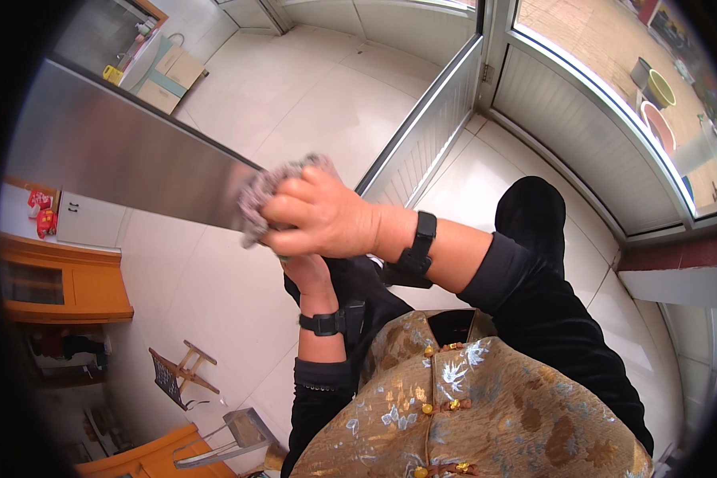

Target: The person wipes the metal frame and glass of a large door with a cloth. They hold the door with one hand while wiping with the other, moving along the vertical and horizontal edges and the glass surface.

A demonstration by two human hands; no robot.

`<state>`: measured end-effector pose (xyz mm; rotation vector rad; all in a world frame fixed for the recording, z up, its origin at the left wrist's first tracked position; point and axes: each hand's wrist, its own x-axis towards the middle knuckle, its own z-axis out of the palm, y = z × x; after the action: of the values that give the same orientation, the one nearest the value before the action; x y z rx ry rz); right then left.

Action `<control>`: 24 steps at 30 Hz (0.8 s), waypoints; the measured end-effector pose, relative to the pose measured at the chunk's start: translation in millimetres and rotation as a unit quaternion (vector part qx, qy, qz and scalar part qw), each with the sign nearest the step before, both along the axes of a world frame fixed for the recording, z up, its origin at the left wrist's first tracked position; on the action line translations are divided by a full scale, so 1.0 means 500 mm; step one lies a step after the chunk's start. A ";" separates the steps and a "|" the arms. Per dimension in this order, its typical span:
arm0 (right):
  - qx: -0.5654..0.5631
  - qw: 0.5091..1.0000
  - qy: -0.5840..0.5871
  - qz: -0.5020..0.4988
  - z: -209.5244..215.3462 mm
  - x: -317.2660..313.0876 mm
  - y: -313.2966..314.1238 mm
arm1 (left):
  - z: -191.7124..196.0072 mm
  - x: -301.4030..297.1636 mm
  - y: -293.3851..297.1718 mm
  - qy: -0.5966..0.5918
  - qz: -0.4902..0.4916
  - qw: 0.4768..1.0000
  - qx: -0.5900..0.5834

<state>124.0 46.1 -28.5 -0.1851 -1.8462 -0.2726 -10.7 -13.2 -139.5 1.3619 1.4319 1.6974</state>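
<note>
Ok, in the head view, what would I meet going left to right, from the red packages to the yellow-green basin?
Red packages → folding stool → grey cloth → right hand → black wristband on the right wrist → yellow-green basin.

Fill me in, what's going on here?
A person's right hand has a bunched grey-brown cloth in its grip, at the near end of a grey metallic panel. The left hand is just below, partly hidden by the right; whether it holds anything can't be seen. Pale floor tiles lie beneath.
</note>
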 end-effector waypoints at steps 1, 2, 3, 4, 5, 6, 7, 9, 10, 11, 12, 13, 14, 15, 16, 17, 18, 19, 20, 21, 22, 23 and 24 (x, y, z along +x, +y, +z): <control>-0.018 0.999 -0.035 0.011 -0.032 0.010 -0.002 | 0.000 0.003 -0.002 -0.139 -0.040 0.989 0.025; -0.042 0.996 -0.081 0.022 -0.067 0.021 -0.005 | 0.000 0.004 -0.002 -0.267 -0.076 0.960 0.044; -0.050 0.993 -0.101 0.023 -0.103 0.029 -0.008 | 0.000 0.004 -0.001 -0.287 -0.071 0.954 0.043; -0.063 0.989 -0.131 0.023 -0.139 0.034 -0.013 | 0.000 0.002 0.000 -0.298 -0.064 0.952 0.037; -0.080 0.983 -0.165 0.022 -0.175 0.040 -0.016 | 0.001 -0.001 0.001 -0.303 -0.053 0.950 0.042; -0.101 0.978 -0.183 0.017 -0.210 0.046 -0.018 | 0.000 -0.002 0.003 -0.333 -0.067 0.939 0.047; -0.125 0.971 -0.205 0.010 -0.243 0.055 -0.023 | -0.002 -0.002 0.006 -0.320 -0.041 0.946 0.036; -0.188 0.948 -0.257 -0.010 -0.299 0.078 -0.035 | -0.004 -0.004 0.008 -0.277 -0.003 0.960 0.050; -0.222 0.932 -0.286 -0.023 -0.319 0.090 -0.040 | -0.005 -0.003 0.007 -0.288 0.003 0.957 0.047; -0.263 0.903 -0.336 -0.042 -0.331 0.102 -0.041 | -0.006 0.000 0.005 -0.287 -0.005 0.957 0.043; -0.315 0.896 -0.309 -0.049 -0.336 0.114 -0.045 | -0.007 0.002 0.006 -0.283 -0.001 0.958 0.050; -0.385 0.863 -0.320 -0.067 -0.332 0.124 -0.046 | -0.006 0.003 0.008 -0.279 0.005 0.958 0.060; -0.381 0.882 -0.271 -0.058 -0.320 0.133 -0.042 | -0.006 0.003 0.006 -0.301 0.006 0.952 0.060; -0.368 0.903 -0.219 -0.027 -0.298 0.135 -0.029 | -0.007 0.007 0.007 -0.295 0.015 0.953 0.072; -0.374 0.906 -0.198 -0.014 -0.268 0.142 -0.021 | -0.005 0.005 0.006 -0.297 0.030 0.953 0.046; -0.379 0.909 -0.174 -0.006 -0.230 0.149 -0.016 | -0.005 0.006 0.005 -0.287 0.034 0.956 0.045; -0.363 0.923 -0.125 0.012 -0.182 0.150 0.000 | -0.006 0.007 0.007 -0.217 0.046 0.974 0.039; -0.333 0.938 -0.094 0.015 -0.126 0.155 0.015 | -0.006 0.009 0.007 -0.144 0.064 0.987 0.040; -0.310 0.949 -0.060 0.017 -0.061 0.158 0.032 | -0.006 0.009 0.009 -0.069 0.084 0.993 0.040; -0.250 0.968 -0.026 0.007 0.011 0.160 0.056 | -0.005 0.010 0.011 -0.123 0.074 0.989 0.037; -0.229 0.973 0.000 0.017 0.083 0.161 0.072 | -0.004 0.010 0.010 -0.177 0.064 0.982 0.032; -0.187 0.982 0.034 0.015 0.154 0.160 0.086 | -0.003 0.010 0.010 -0.230 0.048 0.971 0.031; -0.130 0.989 0.066 0.014 0.222 0.156 0.101 | -0.002 0.011 0.009 -0.235 0.052 0.970 0.029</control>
<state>201.9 96.8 82.5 -0.3489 -1.7461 0.0022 -5.3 -8.4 -140.5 0.8383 1.2002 1.9758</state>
